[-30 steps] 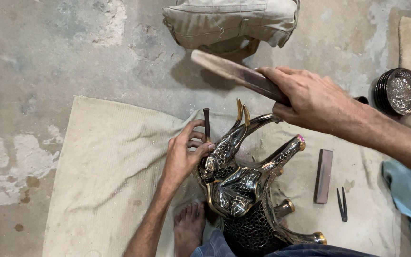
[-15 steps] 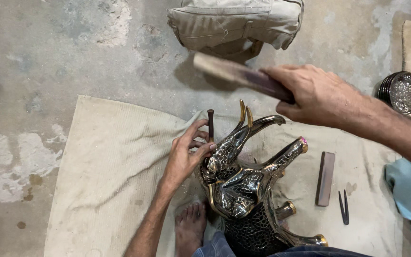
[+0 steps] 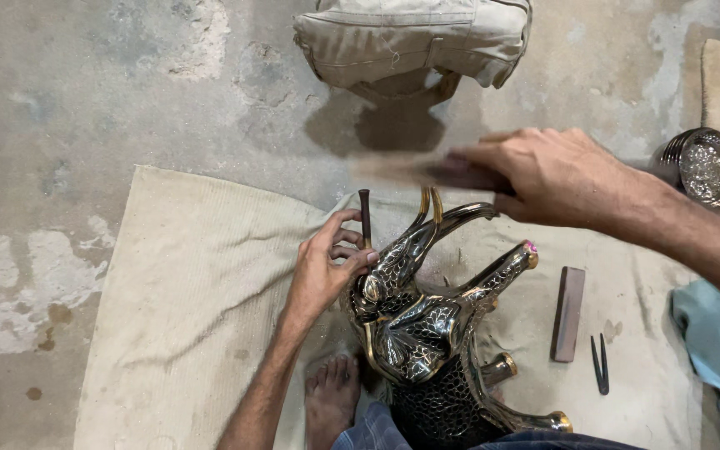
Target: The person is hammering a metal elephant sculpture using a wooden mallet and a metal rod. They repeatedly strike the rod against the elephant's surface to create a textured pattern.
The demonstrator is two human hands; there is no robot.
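the left hand (image 3: 322,271) pinches a dark punch (image 3: 365,218) upright at centre frame, its lower tip on the head of the metal figure (image 3: 427,325) lying on the cloth (image 3: 185,308). the right hand (image 3: 543,175), upper right, is closed round a blurred wooden mallet (image 3: 402,169) whose long axis runs level, its end just above and right of the punch top.

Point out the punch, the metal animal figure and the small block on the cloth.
punch (image 3: 365,212), head view, on its dark upper shaft.
metal animal figure (image 3: 414,333), head view, on its engraved body.
small block (image 3: 568,312), head view, at its middle.
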